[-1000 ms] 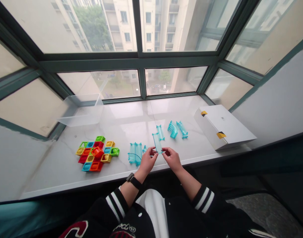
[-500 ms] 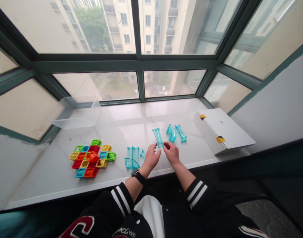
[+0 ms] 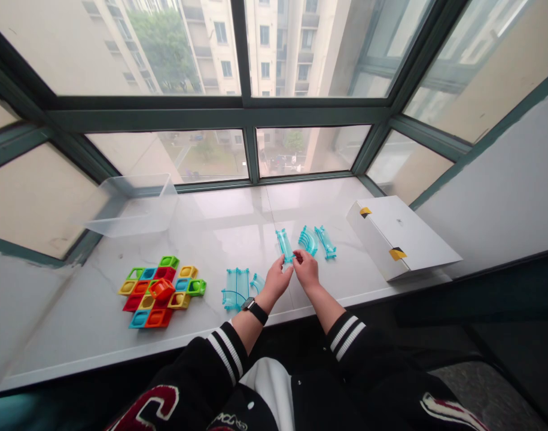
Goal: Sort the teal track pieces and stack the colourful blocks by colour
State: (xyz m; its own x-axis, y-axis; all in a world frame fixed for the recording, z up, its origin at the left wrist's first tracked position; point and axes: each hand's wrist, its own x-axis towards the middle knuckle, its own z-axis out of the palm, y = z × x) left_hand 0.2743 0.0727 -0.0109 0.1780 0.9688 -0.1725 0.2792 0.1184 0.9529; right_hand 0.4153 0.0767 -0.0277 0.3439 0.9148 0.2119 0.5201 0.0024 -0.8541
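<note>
Grip of the left hand (image 3: 277,281) and right hand (image 3: 306,270) sits at the near end of a straight turquoise track piece (image 3: 283,243); whether either hand clamps it is unclear. Just beyond the grip, the piece's long axis runs away toward the window (image 3: 314,149), far end leaning slightly left. Right of the grip and beyond lie a curved track (image 3: 307,240) and another straight track (image 3: 325,242); left of it, more turquoise pieces (image 3: 241,282), then coloured blocks (image 3: 161,291).

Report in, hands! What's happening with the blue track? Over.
Left hand and right hand at near end of straight translucent blue track; grip unclear. Far end toward window. Curved blue track close beyond right hand.
</note>
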